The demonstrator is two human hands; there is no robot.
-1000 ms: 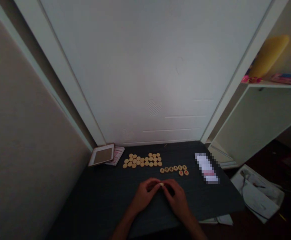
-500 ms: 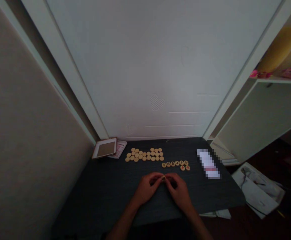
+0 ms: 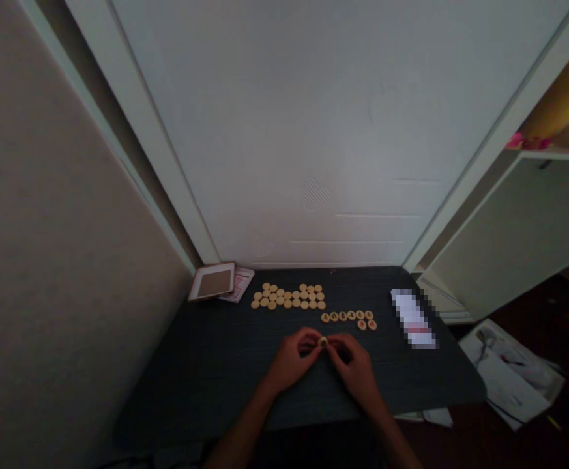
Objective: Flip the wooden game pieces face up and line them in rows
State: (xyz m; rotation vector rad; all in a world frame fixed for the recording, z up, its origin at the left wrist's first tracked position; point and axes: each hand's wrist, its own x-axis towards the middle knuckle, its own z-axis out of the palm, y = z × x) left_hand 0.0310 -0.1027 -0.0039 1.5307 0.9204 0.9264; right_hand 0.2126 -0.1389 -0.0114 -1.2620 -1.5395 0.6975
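Round piece point(image 3: 323, 342), one: pinched between left hand point(image 3: 291, 358) and right hand point(image 3: 356, 366); face towards camera, more exposed than earlier.

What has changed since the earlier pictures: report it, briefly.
The small disc pinched between the left hand and right hand has turned, showing more of its face. Nothing was let go. The plain discs and marked discs stayed in place.

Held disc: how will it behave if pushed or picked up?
The disc is probably light: small beside the left hand and right hand pinching it. Likely stiff: similar discs lie flat, unbent. Its round rim might let it roll on edge.
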